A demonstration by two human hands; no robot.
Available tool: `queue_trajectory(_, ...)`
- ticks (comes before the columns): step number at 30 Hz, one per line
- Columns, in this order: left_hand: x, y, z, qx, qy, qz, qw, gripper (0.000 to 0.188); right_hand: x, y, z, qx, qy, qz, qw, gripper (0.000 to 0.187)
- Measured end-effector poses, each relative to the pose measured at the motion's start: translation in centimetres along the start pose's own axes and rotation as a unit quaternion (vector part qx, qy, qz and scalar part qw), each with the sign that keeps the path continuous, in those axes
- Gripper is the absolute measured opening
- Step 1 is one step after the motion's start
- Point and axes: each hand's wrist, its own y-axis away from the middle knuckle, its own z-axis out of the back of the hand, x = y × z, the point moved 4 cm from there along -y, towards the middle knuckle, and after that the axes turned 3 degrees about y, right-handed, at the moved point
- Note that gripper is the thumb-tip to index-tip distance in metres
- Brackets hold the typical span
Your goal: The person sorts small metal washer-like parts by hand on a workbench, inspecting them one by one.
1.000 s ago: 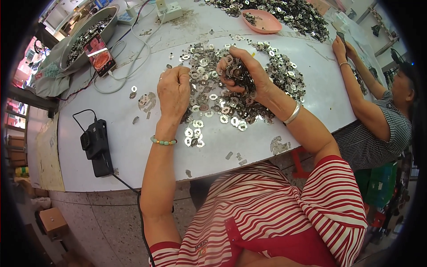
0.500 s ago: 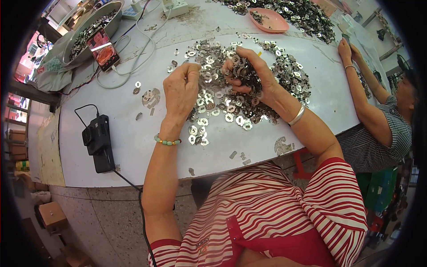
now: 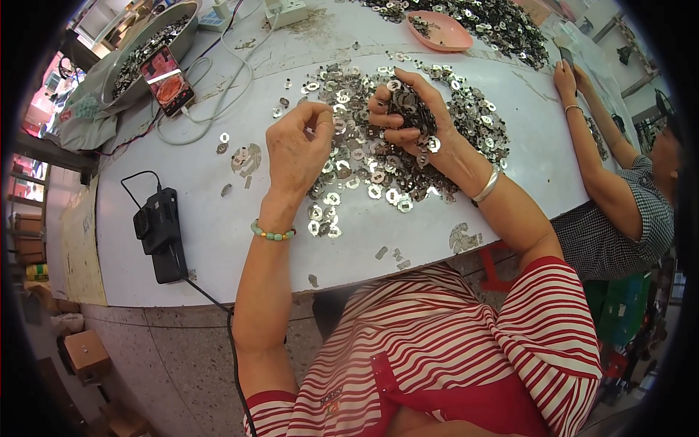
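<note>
A spread pile of small shiny metal stampings (image 3: 477, 131), flat with cut-out centres, lies on the table in front of me. Above it my right hand (image 3: 442, 131) is turned palm up, its fingers curled round a handful of stampings (image 3: 411, 113). A silver bangle (image 3: 486, 185) circles that wrist. My left hand (image 3: 298, 149) is over the pile's left edge, thumb and forefinger pinched together. Whatever those fingertips hold, if anything, is too small to make out. Green beads (image 3: 273, 235) ring the left wrist.
A propped phone (image 3: 168, 81) with a white cable leans by a metal basin (image 3: 125, 65) of parts. Left of me lies a black device (image 3: 166, 237) with a cord. A pink dish (image 3: 444, 36) stands beside a far heap (image 3: 502, 33). A co-worker (image 3: 619, 204) works at right.
My left hand has shifted slightly right, toward the other hand. The right hand's fingers have moved round the handful of stampings, which sits a little differently in the palm.
</note>
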Motion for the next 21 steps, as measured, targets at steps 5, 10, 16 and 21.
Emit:
queue_trajectory(5,-1.0,0.3,-0.2,0.019,-0.137,-0.133,0.981,0.017,0.2,0.1,0.4,-0.023,-0.032,-0.007,0.999,0.038)
queue_trajectory(10,-1.3,0.7,-0.5,0.088,-0.194,-0.174,0.962,0.028,0.2,0.1,0.3,-0.029,-0.037,-0.004,0.999,0.038)
queue_trajectory(16,0.0,0.4,-0.3,0.102,-0.113,-0.14,0.978,0.021,0.3,-0.3,0.8,0.013,-0.02,0.001,1.0,0.038)
queue_trajectory(21,0.6,-0.3,0.3,0.065,-0.061,-0.082,0.993,0.014,0.4,-0.3,0.8,0.026,0.0,0.003,1.0,0.037)
